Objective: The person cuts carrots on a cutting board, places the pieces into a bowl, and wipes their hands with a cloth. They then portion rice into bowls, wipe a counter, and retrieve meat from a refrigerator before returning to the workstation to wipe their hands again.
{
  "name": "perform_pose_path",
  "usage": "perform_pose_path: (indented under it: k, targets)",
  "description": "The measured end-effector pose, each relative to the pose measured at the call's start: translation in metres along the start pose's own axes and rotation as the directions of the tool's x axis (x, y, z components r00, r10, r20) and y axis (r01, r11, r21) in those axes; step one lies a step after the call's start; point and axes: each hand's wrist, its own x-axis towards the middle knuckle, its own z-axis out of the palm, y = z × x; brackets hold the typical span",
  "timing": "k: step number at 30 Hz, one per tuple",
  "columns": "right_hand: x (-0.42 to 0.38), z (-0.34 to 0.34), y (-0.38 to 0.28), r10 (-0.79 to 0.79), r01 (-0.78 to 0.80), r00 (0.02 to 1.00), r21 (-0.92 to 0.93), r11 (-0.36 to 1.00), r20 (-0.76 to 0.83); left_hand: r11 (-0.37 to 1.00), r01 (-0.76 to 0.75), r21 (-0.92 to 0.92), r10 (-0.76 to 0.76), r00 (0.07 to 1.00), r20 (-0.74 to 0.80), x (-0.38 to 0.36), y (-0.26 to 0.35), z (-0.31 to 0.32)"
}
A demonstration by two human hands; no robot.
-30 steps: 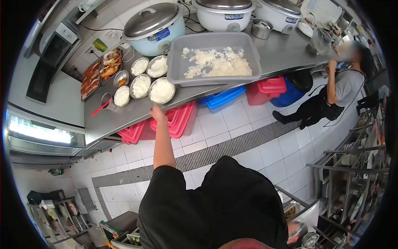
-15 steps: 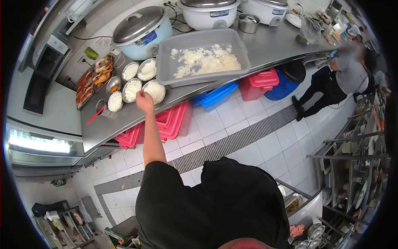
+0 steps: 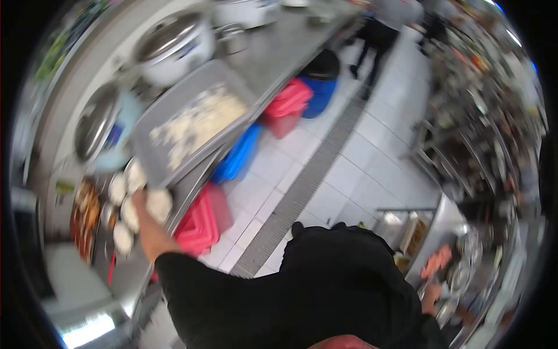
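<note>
My left hand [image 3: 139, 200] is over a cluster of several metal bowls heaped with white rice, such as the rice bowl [image 3: 158, 205] just right of it. Motion smears its fingers, so I cannot make out their grip. Above the bowls lies a large grey tub [image 3: 224, 74] partly filled with rice [image 3: 200, 119]. My right hand [image 3: 430, 295] reaches out at the lower right, beside several shiny metal bowls [image 3: 459, 276] and a pinkish-orange item [image 3: 436, 262]. Its fingers are blurred and partly hidden.
Roasted meat [image 3: 87, 203] lies left of the bowls, near a red handle [image 3: 111, 267]. Large rice cookers [image 3: 174, 52] line the wall side of the counter. Pink bins [image 3: 200, 224] and a blue bin [image 3: 238, 154] stand beneath it. Another person [image 3: 383, 29] stands farther along the aisle.
My view has turned to the right, so the counter now slants across the left side. My right hand has come into sight by the metal bowls; my left stays over the rice bowls.
</note>
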Motion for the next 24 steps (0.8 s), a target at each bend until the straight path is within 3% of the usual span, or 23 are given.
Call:
perform_pose_path:
  k: [1, 2, 3, 4, 5, 6, 10, 12, 13, 15, 17, 19, 21, 22, 23, 24]
  targets:
    - [-0.013, -0.016, -0.003, 0.004, -0.007, 1.000, 0.098, 0.995, 0.028, 0.999, -0.013, -0.030, 0.014, 0.998, 0.058, 0.011, -0.007, 0.015]
    - [-0.021, -0.008, -0.008, 0.328, -0.267, 0.944, 0.503, 0.822, -0.034, 0.976, -0.063, -0.207, 0.033, 0.989, -0.142, 0.008, -0.007, 0.015]
    - [-0.038, -0.015, -0.011, 0.292, -0.246, 0.956, 0.625, 0.740, 0.031, 0.944, -0.200, -0.264, 0.120, 0.950, -0.289, 0.011, -0.014, 0.005]
    - [-0.066, -0.048, -0.022, 0.330, -0.278, 0.943, 0.654, 0.703, 0.047, 0.996, -0.016, -0.092, 0.020, 0.999, 0.038, 0.016, -0.007, 0.002]
    - [-0.065, -0.040, -0.025, 0.402, -0.388, 0.909, 0.572, 0.722, 0.109, 0.998, 0.045, -0.035, -0.040, 0.990, 0.132, 0.024, -0.001, -0.005]
    - [-0.076, -0.058, -0.032, 0.420, -0.439, 0.895, 0.471, 0.765, 0.151, 0.996, 0.076, -0.048, -0.069, 0.987, 0.144, 0.033, 0.002, -0.013]
    - [-0.078, -0.068, -0.029, 0.409, -0.422, 0.901, 0.505, 0.753, 0.144, 0.979, 0.168, -0.112, -0.152, 0.979, 0.138, 0.046, -0.001, -0.030]
    - [-0.073, -0.076, -0.028, 0.393, -0.301, 0.918, 0.565, 0.768, -0.045, 0.956, 0.192, -0.222, -0.177, 0.980, 0.086, 0.053, -0.004, -0.032]
    - [-0.061, -0.078, -0.032, 0.378, -0.291, 0.925, 0.570, 0.768, -0.037, 0.944, 0.208, -0.256, -0.200, 0.978, 0.057, 0.055, -0.006, -0.032]
    - [-0.038, -0.084, -0.033, 0.422, -0.259, 0.888, 0.560, 0.787, -0.184, 0.975, 0.219, 0.033, -0.221, 0.961, 0.167, 0.049, 0.004, -0.065]
    - [-0.037, -0.118, -0.046, 0.400, -0.186, 0.876, 0.576, 0.796, -0.270, 0.922, 0.387, -0.008, -0.386, 0.921, 0.049, 0.030, 0.001, -0.059]
    - [-0.025, -0.153, -0.071, 0.351, -0.077, 0.861, 0.589, 0.804, -0.368, 0.861, 0.500, 0.091, -0.504, 0.864, 0.020, 0.008, 0.008, -0.081]
    - [-0.004, -0.183, -0.099, 0.230, 0.188, 0.766, 0.550, 0.813, -0.601, 0.782, 0.621, -0.051, -0.623, 0.782, -0.033, -0.008, -0.015, -0.080]
    - [0.007, -0.198, -0.115, 0.132, 0.277, 0.697, 0.435, 0.857, -0.705, 0.582, 0.741, -0.335, -0.801, 0.594, -0.075, -0.018, -0.025, -0.080]
    - [0.016, -0.224, -0.137, 0.083, 0.334, 0.684, 0.412, 0.848, -0.725, 0.329, 0.736, -0.592, -0.929, 0.365, -0.062, -0.032, -0.018, -0.097]
    - [0.016, -0.257, -0.168, 0.023, 0.515, 0.632, 0.442, 0.734, -0.775, 0.306, 0.641, -0.704, -0.928, 0.366, -0.070, -0.051, -0.014, -0.116]
